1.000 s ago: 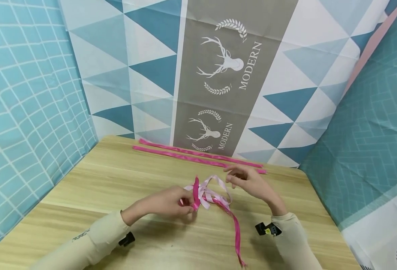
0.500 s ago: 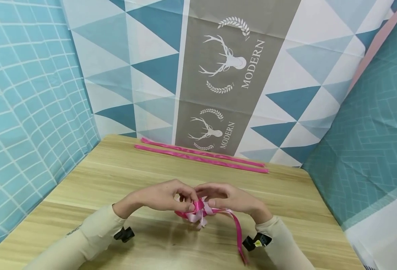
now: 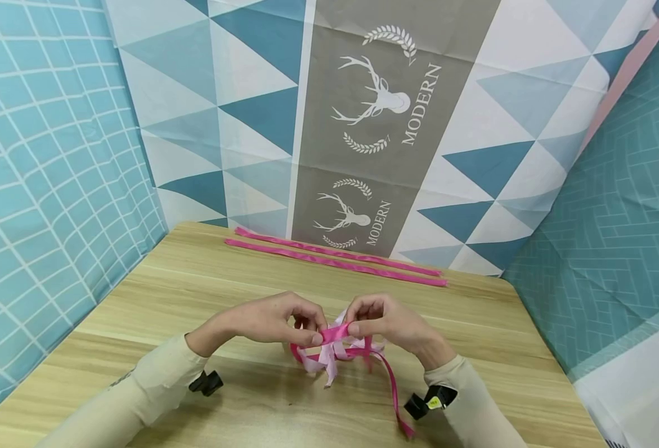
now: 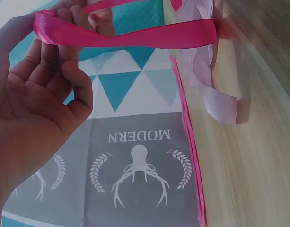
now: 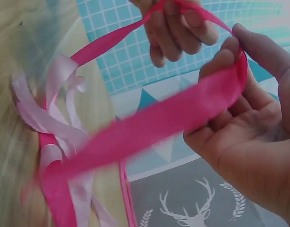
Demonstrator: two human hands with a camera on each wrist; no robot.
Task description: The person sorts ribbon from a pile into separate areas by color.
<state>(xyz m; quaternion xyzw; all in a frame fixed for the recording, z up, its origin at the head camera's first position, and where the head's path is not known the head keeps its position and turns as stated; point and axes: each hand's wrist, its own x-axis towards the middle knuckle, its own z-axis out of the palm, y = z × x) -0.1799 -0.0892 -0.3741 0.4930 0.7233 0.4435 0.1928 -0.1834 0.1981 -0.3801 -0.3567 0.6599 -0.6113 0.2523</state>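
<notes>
Between both hands a short stretch of hot pink ribbon is pulled taut above the table. My left hand pinches it between thumb and fingers on one side; my right hand pinches it on the other, its free end hanging down from there. In the left wrist view the pink ribbon loops back from the left fingertips. Below lies a bundle of pale pink ribbon, also seen in the right wrist view as crossed pale strips with hot pink running through them. One pink tail trails toward the near right.
Two more hot pink ribbons lie side by side along the back edge of the wooden table. Behind stands a patterned cloth, with a blue checked cloth at left and a teal cloth at right.
My right hand has come left and down from above the table to the bundle and taken hold of the pink ribbon. The stretch between the hands has been lifted and drawn taut.
</notes>
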